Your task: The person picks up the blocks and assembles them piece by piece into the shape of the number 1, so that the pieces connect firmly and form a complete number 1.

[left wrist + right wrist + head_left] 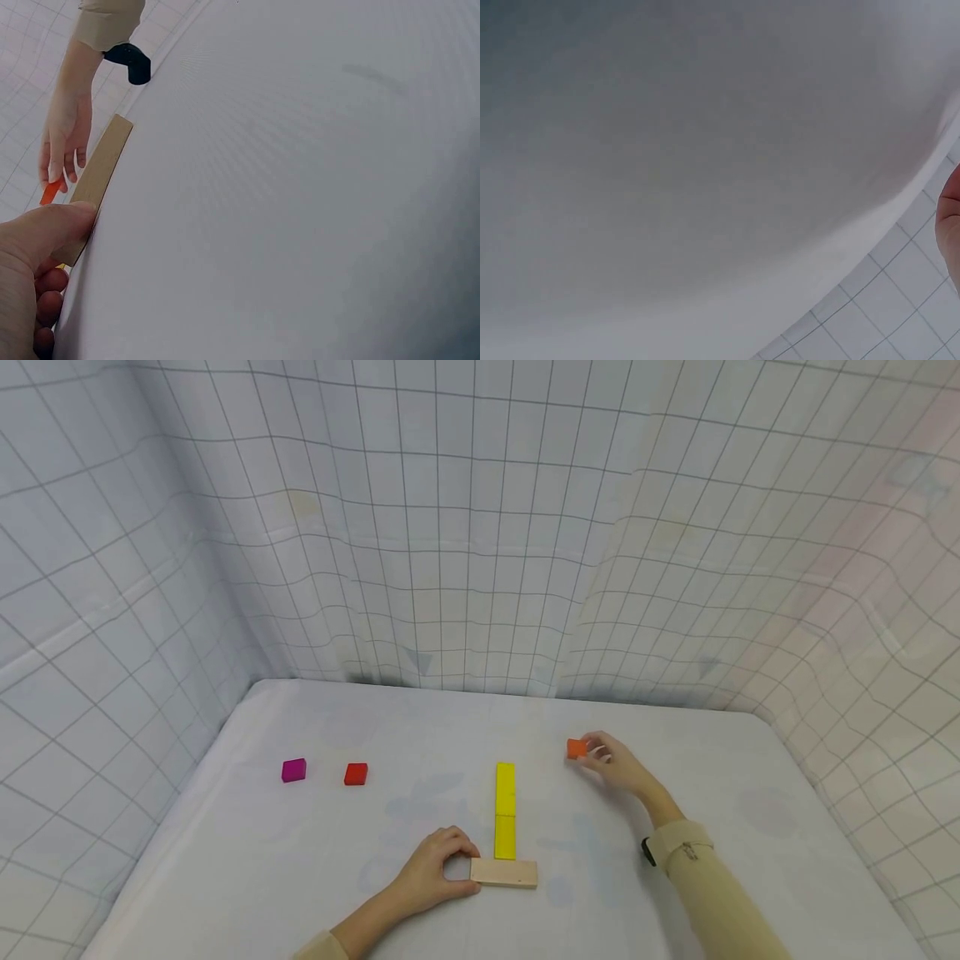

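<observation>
Wood block point(504, 873) in pinch of left grip point(423, 878), orange block point(576, 749) in pinch of right grip point(618, 767)

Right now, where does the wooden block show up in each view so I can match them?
Head: wooden block near the bottom, just right of centre, gripped by the left hand.
Left wrist: left side, slanting, partly covered by that hand.
Right wrist: not in it.
Shared landmark: gridded backdrop.

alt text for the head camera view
A left hand grips a wooden block and a right hand pinches an orange block at a white table. Two yellow blocks run in line beyond the wooden one; a purple block and red block lie left.
</observation>
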`<state>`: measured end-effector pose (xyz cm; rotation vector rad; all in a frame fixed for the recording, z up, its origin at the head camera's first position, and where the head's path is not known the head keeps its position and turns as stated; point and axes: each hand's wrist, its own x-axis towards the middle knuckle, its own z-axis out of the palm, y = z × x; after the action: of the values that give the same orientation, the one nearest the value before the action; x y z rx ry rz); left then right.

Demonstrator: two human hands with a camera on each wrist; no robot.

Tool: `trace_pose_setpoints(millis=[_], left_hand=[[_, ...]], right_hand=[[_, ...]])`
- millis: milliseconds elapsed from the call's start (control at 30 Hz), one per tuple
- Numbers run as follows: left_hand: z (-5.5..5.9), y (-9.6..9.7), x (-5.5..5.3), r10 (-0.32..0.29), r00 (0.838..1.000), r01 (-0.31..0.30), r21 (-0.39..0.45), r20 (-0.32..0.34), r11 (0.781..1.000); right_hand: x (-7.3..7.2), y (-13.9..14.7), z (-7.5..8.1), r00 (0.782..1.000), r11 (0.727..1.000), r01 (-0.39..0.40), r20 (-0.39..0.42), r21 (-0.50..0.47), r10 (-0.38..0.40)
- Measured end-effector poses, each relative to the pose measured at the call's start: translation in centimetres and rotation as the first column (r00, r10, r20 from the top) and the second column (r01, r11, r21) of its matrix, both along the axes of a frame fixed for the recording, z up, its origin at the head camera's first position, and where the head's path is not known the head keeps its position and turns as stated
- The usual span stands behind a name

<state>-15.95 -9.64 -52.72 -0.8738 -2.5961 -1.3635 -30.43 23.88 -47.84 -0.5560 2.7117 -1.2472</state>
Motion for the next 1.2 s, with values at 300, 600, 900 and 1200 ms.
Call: trace_pose_setpoints(millis=[300, 600, 900, 1200], left_hand=[[0.0, 0.0, -0.1, -0.008, 1.000, 0.008, 0.022, -0.005, 1.000], [-0.2, 0.0, 0.0, -0.002, 1.000, 0.002, 0.002, -0.004, 1.000], [-0.3, 0.0, -0.1, -0.001, 1.000, 0.002, 0.010, -0.027, 1.000], [-0.3, 0.0, -0.1, 0.002, 1.000, -0.002, 0.006, -0.006, 1.000]], right_hand=[[-0.9, -2.2, 0.0, 1.000, 1.000, -0.021, 0.021, -0.020, 0.022], [-1.1, -4.6, 0.3, 0.998, 0.999, -0.043, 0.052, -0.013, 0.044], [-1.7, -6.2, -0.1, 0.994, 0.995, -0.102, 0.046, 0.017, 0.101], [-1.8, -7.8, -0.3, 0.990, 0.991, -0.113, 0.091, 0.073, 0.106]])
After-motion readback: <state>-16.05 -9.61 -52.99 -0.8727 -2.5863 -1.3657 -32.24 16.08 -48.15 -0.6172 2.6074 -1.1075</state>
